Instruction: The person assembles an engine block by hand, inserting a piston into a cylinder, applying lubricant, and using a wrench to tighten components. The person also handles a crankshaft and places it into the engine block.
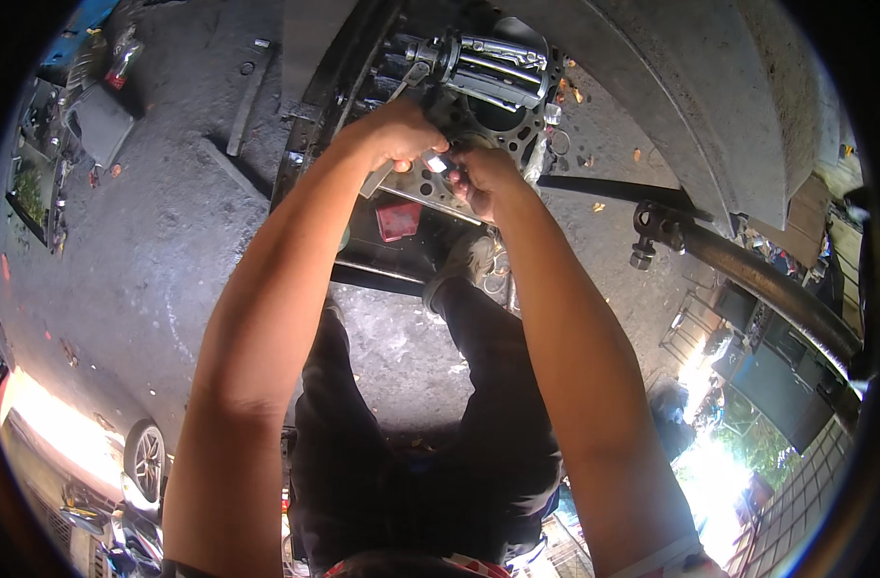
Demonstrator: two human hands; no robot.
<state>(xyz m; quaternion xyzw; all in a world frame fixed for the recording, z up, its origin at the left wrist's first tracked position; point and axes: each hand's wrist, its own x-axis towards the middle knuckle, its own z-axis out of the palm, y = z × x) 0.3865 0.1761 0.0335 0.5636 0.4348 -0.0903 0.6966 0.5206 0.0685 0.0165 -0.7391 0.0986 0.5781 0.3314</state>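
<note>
Both my hands meet over a metal plate with many round holes (pixel 528 146). My left hand (pixel 401 133) is closed, its fingers curled down; what lies inside them is hidden. A flat grey bar (pixel 374 180) shows just below it, and a rod with a rounded end (pixel 417 75) just above; whether either is gripped, I cannot tell. My right hand (pixel 484 177) is closed, thumb and fingers pinching at a small shiny metal piece (pixel 438 164) between the two hands. Behind them, on the plate, lies a cylindrical assembly of bright metal rods (pixel 499 73).
A red open container (pixel 397 221) sits in the dark frame (pixel 382 274) below my hands, beside my shoe (pixel 464 262). To the right, a thick metal pipe with a bolt (pixel 748 265) extends near a large curved grey panel (pixel 671 72). Metal bars (pixel 250 101) lie on the left floor.
</note>
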